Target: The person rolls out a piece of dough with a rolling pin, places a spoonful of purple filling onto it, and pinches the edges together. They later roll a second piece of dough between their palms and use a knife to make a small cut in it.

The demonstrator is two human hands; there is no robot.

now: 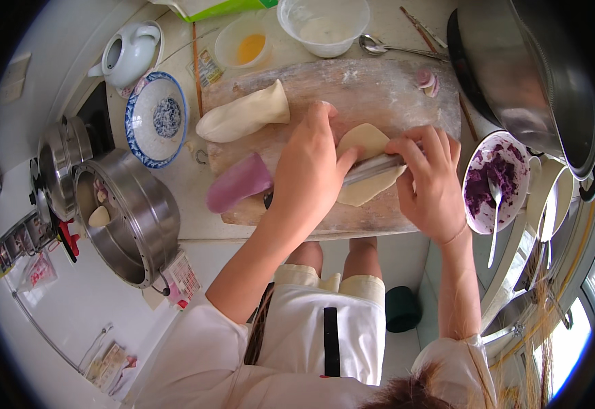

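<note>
On a floured wooden board (348, 82), a flattened round of pale dough (363, 138) lies under a kitchen knife (374, 168). The blade crosses the dough on its edge, with dough showing on both sides. My left hand (310, 158) grips the knife; a bit of dark handle shows beside the palm, and the thumb touches the dough. My right hand (427, 174) holds the far end of the blade, its fingers curled around it and partly hiding the dough. Left of my left hand are a pale dough log (246, 112) and a purple dough piece (241, 181).
A bowl of purple mash (496, 184) with a spoon and a large metal pot (522, 66) stand right. A small purple-and-white dough piece (427, 82) sits on the board. Left are a blue-rimmed plate (155, 120), teapot (128, 53) and steel steamer (144, 220). Plastic tubs (323, 25) stand behind.
</note>
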